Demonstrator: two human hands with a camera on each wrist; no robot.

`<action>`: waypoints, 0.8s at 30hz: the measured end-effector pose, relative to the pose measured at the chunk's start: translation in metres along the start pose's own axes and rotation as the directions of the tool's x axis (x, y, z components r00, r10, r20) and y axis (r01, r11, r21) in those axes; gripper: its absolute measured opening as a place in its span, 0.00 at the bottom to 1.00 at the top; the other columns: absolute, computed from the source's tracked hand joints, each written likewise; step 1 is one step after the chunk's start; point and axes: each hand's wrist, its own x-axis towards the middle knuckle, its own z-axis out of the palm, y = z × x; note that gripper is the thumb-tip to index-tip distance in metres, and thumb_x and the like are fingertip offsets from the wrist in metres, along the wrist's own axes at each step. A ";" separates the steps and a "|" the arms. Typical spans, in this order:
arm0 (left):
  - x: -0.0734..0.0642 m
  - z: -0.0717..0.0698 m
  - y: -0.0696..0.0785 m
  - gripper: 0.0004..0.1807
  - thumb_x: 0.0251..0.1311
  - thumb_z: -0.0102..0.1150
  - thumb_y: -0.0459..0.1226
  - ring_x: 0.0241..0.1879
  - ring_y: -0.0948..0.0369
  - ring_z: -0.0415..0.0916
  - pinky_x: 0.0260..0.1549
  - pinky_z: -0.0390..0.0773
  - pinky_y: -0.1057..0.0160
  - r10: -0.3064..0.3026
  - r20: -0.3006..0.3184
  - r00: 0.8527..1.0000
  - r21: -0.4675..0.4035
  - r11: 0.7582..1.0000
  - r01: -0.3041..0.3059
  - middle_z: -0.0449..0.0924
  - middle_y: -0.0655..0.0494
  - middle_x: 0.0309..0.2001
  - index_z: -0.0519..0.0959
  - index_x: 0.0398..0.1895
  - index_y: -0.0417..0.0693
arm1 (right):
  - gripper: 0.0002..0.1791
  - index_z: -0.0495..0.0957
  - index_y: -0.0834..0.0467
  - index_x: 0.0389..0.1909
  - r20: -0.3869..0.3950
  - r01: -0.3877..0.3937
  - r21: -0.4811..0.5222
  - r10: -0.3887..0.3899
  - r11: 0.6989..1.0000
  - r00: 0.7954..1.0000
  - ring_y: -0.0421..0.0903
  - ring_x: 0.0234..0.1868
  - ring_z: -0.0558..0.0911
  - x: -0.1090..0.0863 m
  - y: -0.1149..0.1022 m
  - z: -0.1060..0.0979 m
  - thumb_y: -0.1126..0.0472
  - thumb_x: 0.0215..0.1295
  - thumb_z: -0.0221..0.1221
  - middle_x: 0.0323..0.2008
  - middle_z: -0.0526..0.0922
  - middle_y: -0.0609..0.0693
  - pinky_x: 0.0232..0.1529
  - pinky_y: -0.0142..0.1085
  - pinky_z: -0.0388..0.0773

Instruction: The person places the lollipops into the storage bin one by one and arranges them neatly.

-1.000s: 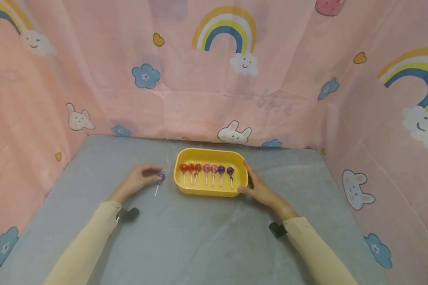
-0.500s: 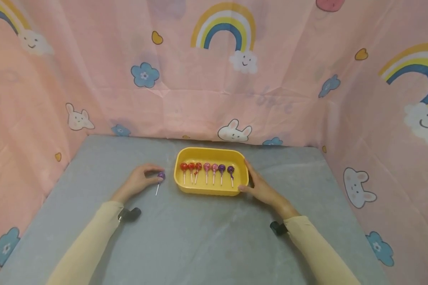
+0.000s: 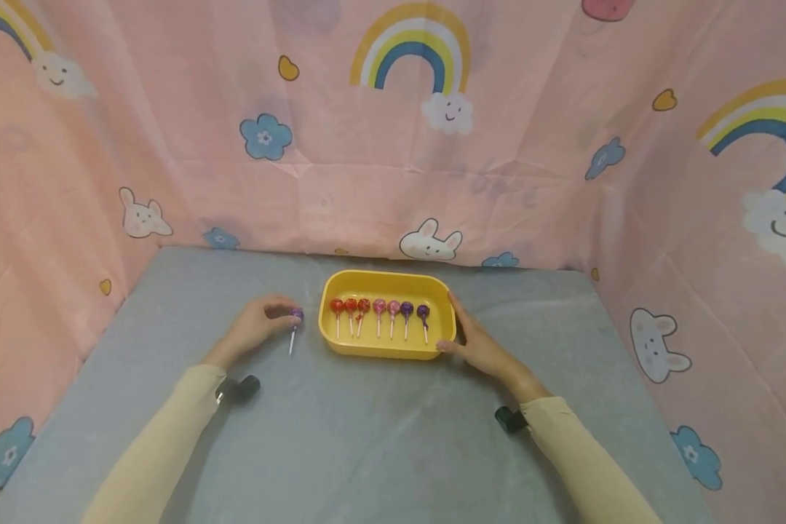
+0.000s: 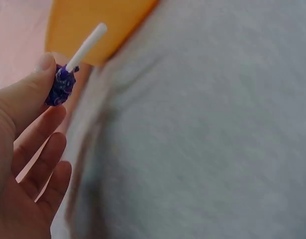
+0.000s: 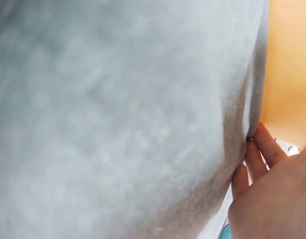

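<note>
My left hand is just left of a shallow yellow tray and pinches a purple-wrapped lollipop by its candy head. Its white stick points away from thumb and forefinger, while the other fingers are loosely bent. At the tray's right end, my right hand holds the side, thumb at the front corner and fingers along the outer wall. Inside the tray lies a row of lollipops, sticks toward me: red ones at left, pink ones in the middle, purple ones at right.
A grey cloth covers the table under the tray. Behind it and along both sides hangs a pink curtain printed with rainbows, rabbits and flowers. Dark wrist cameras sit at both sleeve cuffs.
My left hand has shifted slightly up and toward the tray with the lollipop, whose stick now stands a little more upright in the head view. My right hand and the tray stay in place.
</note>
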 end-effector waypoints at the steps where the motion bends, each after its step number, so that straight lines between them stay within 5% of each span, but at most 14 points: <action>1: 0.001 -0.001 0.002 0.18 0.59 0.68 0.46 0.59 0.47 0.77 0.63 0.73 0.42 -0.007 -0.002 1.000 -0.012 1.000 0.007 0.82 0.49 0.56 0.83 0.51 0.50 | 0.58 0.27 0.30 0.77 0.001 -0.004 0.001 0.004 1.000 1.000 0.61 0.81 0.43 0.000 0.000 0.000 0.37 0.62 0.62 0.81 0.38 0.53 0.76 0.64 0.44; 10: 0.014 -0.006 0.035 0.19 0.59 0.67 0.50 0.60 0.49 0.77 0.63 0.73 0.43 -0.041 -0.032 0.999 -0.095 0.995 0.038 0.82 0.54 0.56 0.84 0.51 0.55 | 0.57 0.27 0.27 0.76 -0.008 -0.010 0.008 0.011 1.000 1.000 0.61 0.81 0.43 0.000 0.000 0.000 0.37 0.62 0.63 0.82 0.38 0.52 0.76 0.64 0.44; 24: 0.049 0.012 0.095 0.17 0.60 0.67 0.47 0.55 0.54 0.78 0.60 0.78 0.52 0.142 -0.048 0.989 -0.109 0.983 -0.146 0.84 0.52 0.52 0.85 0.50 0.51 | 0.57 0.27 0.30 0.77 -0.002 0.000 0.000 0.000 1.000 1.000 0.62 0.81 0.43 -0.001 -0.001 0.000 0.39 0.63 0.62 0.81 0.38 0.53 0.76 0.63 0.45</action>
